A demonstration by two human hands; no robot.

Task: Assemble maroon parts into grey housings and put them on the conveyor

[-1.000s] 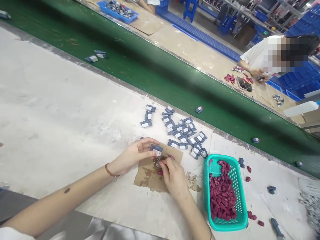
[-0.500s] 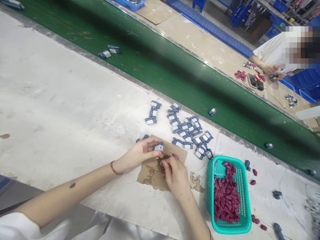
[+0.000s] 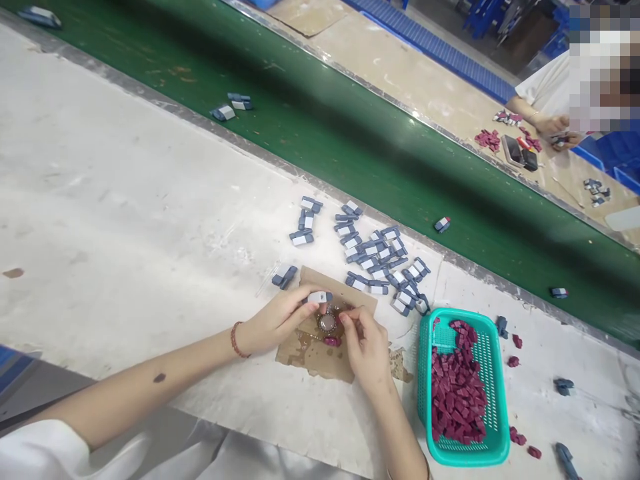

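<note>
My left hand holds a small blue-and-white plastic part between thumb and fingers, its pale side with a small hole facing up. Beneath it, on a piece of brown cardboard, sits a small round dish with a serrated rim, like a bottle cap. My right hand is just right of the cap, thumb and forefinger pinched together; whatever they hold is too small to make out. A maroon piece lies on the cardboard below the cap. Another blue-and-white part rests by the cardboard's upper left corner.
Many blue-and-white parts lie beyond the cardboard. A teal basket of maroon pieces stands to the right, with loose pieces past it. A green conveyor belt carries several parts. Across it, another person handles small parts.
My right hand has drawn back to the right from the cap, which now shows more fully. The part in my left hand has turned slightly. Parts on the belt appear shifted rightward; the view moved too.
</note>
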